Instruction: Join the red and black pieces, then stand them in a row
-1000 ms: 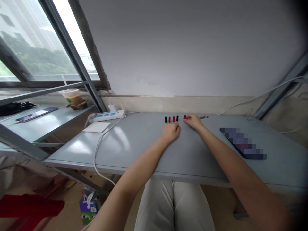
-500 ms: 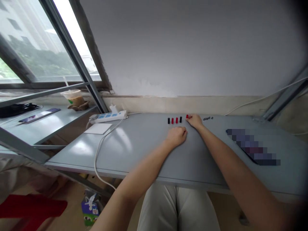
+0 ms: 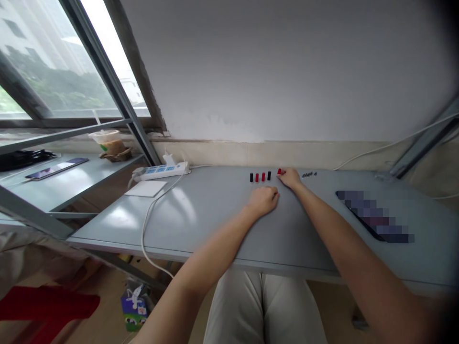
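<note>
The right hand (image 3: 289,177) is nearly closed, its thumb and fingers drawn together on a small red cylinder (image 3: 279,171), which shows at the fingertips on the hand's far left side; whether the cylinder's base touches the counter (image 3: 211,210) is too small to tell. The left hand (image 3: 264,199) lies nearer the body and to the left of the right hand, the two apart, with its fingers curled in to a loose fist; whether anything is inside that fist cannot be told. Just beyond the left hand, and to the left of the right hand, four small cylinders stand upright in a row with gaps between them: from left to right a black cylinder (image 3: 251,177), two red ones and another black one. The held cylinder is to the right of this row, apart from its last piece. Just to the right of the right hand is a line of small dark pieces (image 3: 309,175), too small to make out. Further right and nearer the body, well apart from the right hand, lies a dark flat object (image 3: 375,217), its face blurred. Well to the left of both hands are a white power strip (image 3: 163,170) and, on its near side, a flat white rectangle (image 3: 146,188), with a white cable (image 3: 145,222) running over the counter's near edge.
</note>
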Tool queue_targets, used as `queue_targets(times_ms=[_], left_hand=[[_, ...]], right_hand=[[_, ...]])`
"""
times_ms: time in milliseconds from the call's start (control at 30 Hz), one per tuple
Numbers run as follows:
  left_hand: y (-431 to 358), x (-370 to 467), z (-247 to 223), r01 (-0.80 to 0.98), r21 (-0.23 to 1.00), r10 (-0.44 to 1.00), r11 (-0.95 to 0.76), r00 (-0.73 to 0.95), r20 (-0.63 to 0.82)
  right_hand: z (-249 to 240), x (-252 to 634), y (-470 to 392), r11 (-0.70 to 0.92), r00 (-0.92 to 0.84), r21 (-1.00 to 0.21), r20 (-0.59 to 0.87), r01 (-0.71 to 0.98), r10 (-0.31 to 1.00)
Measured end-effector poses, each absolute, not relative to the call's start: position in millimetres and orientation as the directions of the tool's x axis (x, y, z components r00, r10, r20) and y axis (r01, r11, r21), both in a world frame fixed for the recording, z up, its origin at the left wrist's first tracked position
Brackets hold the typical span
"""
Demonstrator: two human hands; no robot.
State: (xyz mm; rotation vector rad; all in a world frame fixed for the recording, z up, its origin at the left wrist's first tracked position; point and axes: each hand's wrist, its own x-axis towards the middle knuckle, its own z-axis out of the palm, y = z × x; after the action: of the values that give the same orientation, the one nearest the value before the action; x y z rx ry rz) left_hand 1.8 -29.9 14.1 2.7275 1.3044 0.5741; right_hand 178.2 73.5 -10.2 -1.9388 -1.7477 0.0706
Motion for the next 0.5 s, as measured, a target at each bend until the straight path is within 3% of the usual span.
queue_targets(times_ms=[500], left_hand=[[-29.1,2.1,11.5,0.751,0.2,0.768,-0.63,0.564,0.303]], right_hand=[[-5.2,180.0,78.6,-0.098,0.185,-0.375,0.203,0.922,0.962]])
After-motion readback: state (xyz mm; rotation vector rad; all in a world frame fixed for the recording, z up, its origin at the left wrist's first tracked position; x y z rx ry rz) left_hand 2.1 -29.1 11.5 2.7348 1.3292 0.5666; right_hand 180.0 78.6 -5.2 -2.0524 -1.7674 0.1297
